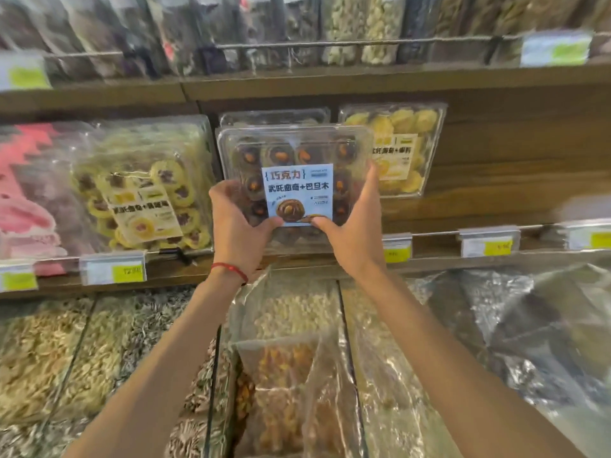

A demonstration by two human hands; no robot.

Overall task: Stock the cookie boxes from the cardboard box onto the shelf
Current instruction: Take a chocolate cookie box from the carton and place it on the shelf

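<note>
The left hand and the right hand together hold a clear plastic cookie box upright in front of the wooden shelf, its face toward the camera. The left fingers curl round its left edge and the right fingers wrap its right edge, with both thumbs pressed on the front by the lower corners of the blue label. The box holds dark cookies topped with nuts. Directly behind it on the shelf stands a second clear box. A box of yellow cookies leans just to the right, and a box of jam-centred yellow cookies stands to the left. A red string bracelet circles the left wrist. Price tags line the shelf rail, and covered bulk bins of nuts and seeds lie below.
</note>
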